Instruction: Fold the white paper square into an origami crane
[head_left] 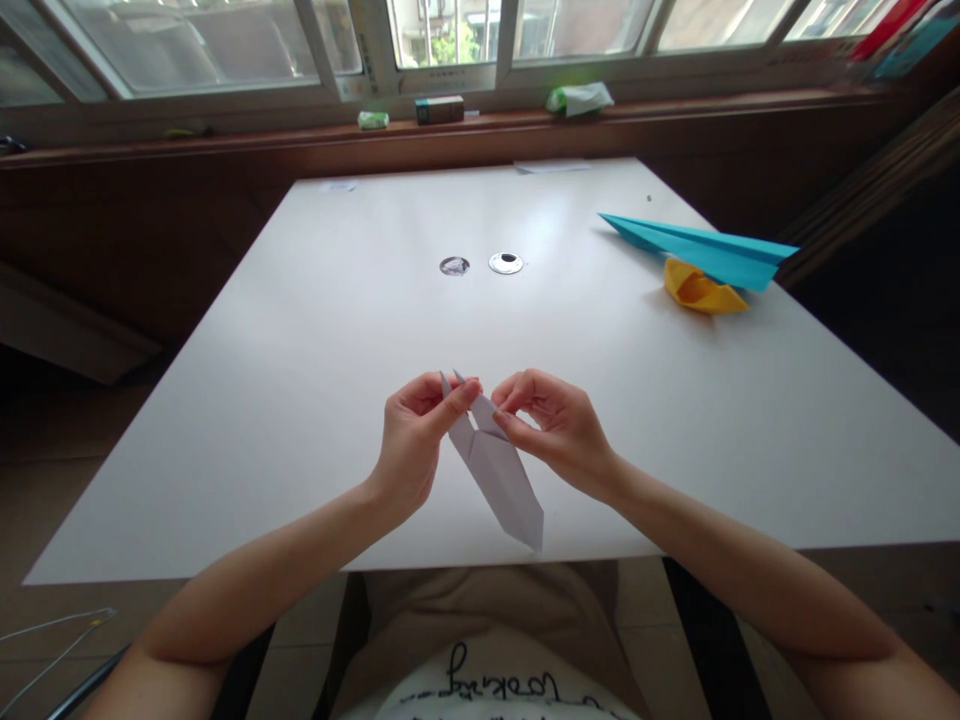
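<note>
Between my hands, over the near part of the table, is a folded white paper [504,480] with two narrow pointed strips at its far end and a broad body slanting down toward me. My left hand [416,430] is closed on the paper, its thumb pressing near the narrow strips. My right hand [551,425] pinches the paper's right edge between thumb and fingers, close to where the strips meet the body. Part of the strips is hidden behind my left thumb and fingers.
On the white table [300,330] lie a blue paper plane [705,250] and a yellow paper boat [701,290] at the right. Two round stickers, one silvery [454,266] and one eye-like [506,263], lie mid-table. A small box [440,110] and a tissue pack [581,98] rest on the windowsill.
</note>
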